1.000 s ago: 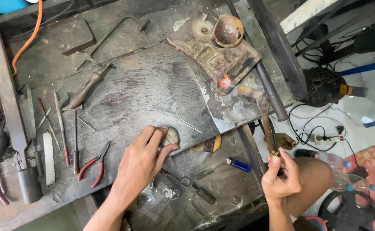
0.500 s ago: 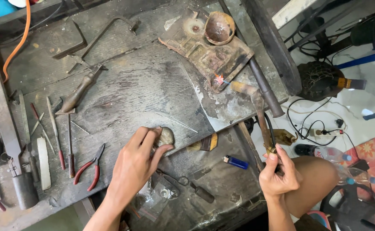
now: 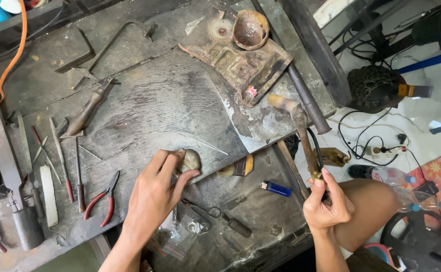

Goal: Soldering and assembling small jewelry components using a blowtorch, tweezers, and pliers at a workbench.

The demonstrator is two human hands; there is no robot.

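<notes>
The left hand point(image 3: 155, 194) pinches a small rounded lump point(image 3: 190, 160) against the dark workbench point(image 3: 145, 106), near the middle. It looks hard and light, best held by its sides with the fingertips. The right hand point(image 3: 326, 204) is closed around the handle of a torch point(image 3: 301, 128), stiff metal, nozzle pointing far. A blue lighter point(image 3: 275, 189) lies between the hands.

Dark, scorched workbench point(image 3: 145, 108), surface scratched and stained. Red-handled pliers point(image 3: 103, 201), files and picks point(image 3: 59, 156) along the left side. Battered metal plate point(image 3: 240, 58) with a rusty bowl point(image 3: 250, 29) near the top edge. Blue lighter point(image 3: 275, 188) on the lower shelf.
</notes>
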